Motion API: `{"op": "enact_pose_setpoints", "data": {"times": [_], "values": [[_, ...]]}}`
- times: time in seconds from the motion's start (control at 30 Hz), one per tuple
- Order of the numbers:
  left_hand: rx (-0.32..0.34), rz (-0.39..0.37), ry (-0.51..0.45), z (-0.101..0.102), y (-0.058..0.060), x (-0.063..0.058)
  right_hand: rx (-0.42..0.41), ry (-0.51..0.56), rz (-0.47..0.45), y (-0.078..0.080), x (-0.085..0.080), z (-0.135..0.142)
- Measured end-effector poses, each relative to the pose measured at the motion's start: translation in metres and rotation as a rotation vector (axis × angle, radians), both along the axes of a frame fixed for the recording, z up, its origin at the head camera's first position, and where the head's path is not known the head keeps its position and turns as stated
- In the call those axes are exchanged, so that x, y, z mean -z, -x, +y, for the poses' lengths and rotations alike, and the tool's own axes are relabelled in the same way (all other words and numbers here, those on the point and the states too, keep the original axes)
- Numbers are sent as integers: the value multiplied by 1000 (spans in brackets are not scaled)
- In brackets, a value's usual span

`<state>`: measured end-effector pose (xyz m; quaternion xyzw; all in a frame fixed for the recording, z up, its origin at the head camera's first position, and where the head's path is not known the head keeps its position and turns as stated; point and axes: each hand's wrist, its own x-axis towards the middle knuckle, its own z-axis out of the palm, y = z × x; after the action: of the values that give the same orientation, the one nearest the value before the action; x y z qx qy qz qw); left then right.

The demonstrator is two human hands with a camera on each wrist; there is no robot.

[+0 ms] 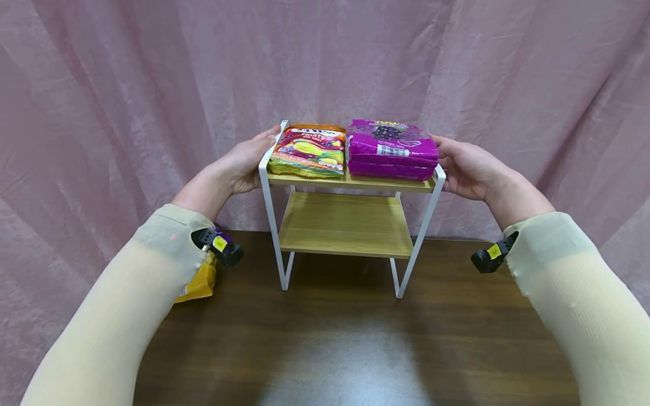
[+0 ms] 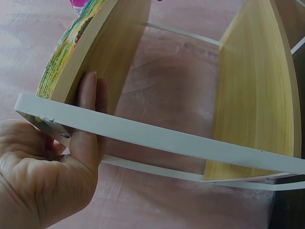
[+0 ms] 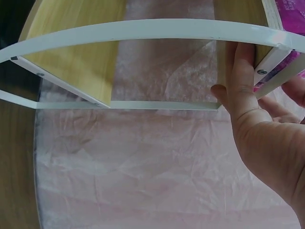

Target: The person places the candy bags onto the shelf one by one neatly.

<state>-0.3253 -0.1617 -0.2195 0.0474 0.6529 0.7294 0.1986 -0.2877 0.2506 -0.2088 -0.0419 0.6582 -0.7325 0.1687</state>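
Observation:
A two-tier shelf with white metal legs and pale wood boards stands in the middle of the head view, its lower board (image 1: 345,223) bare. My left hand (image 1: 249,163) grips the left end of the top board (image 1: 350,181); in the left wrist view, fingers (image 2: 87,93) reach inside the white frame under that board. At the opposite end, my right hand (image 1: 469,169) holds the board the same way, with fingers (image 3: 244,71) against its underside. On top lie an orange fruit candy bag (image 1: 307,152) at left and a purple grape-print pack (image 1: 391,149) at right.
Partly hidden behind the left forearm, a yellow bag (image 1: 200,282) lies on the dark wooden table (image 1: 345,349). A pink curtain (image 1: 325,62) hangs close behind the shelf. Black cameras are strapped at both wrists.

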Motion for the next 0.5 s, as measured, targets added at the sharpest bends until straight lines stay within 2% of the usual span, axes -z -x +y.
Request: {"op": "enact_pose_setpoints", "data": {"times": [0.5], "values": [[-3,-10,-12,1,-1,-2,-30,87,-21,1,3,5]]}}
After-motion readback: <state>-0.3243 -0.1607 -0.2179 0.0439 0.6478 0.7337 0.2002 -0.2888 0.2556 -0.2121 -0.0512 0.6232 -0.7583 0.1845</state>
